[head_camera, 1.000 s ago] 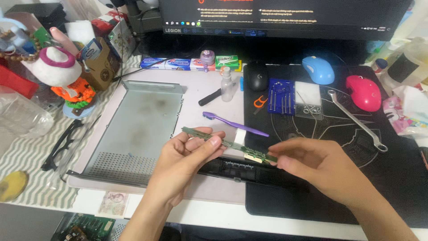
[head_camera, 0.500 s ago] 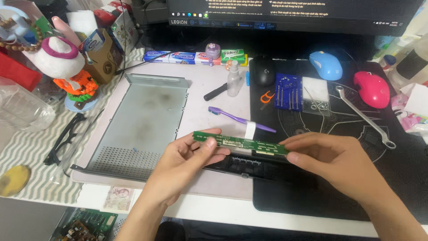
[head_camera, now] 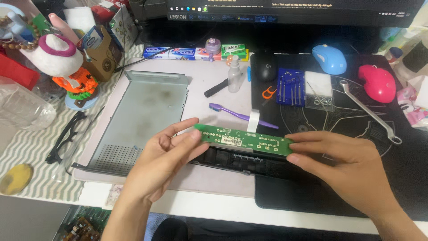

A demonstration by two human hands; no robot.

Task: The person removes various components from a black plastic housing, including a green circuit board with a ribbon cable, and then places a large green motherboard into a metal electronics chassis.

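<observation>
In the head view, the left hand [head_camera: 162, 156] is pinching the left end of a narrow green circuit board [head_camera: 243, 139] between thumb and fingertips, while the right hand [head_camera: 341, 163] is gripping its right end, fingers pressed together along the board's edge. The board is hanging level above the desk, its populated face turned up, directly over a long black plastic strip [head_camera: 243, 163] that is lying across the near edge of the white mat [head_camera: 200, 76] and the black desk pad [head_camera: 356, 120]. Just behind the board a purple toothbrush [head_camera: 240, 115] is lying at an angle, near but apart. To the left a grey metal tray [head_camera: 142, 118] is resting with its raised lip toward the monitor, leaving a bare strip of mat between it and the left hand. Farther back, a blue screwdriver set [head_camera: 290, 86] and a steel spanner [head_camera: 370, 111] are sitting well apart from the hands.
</observation>
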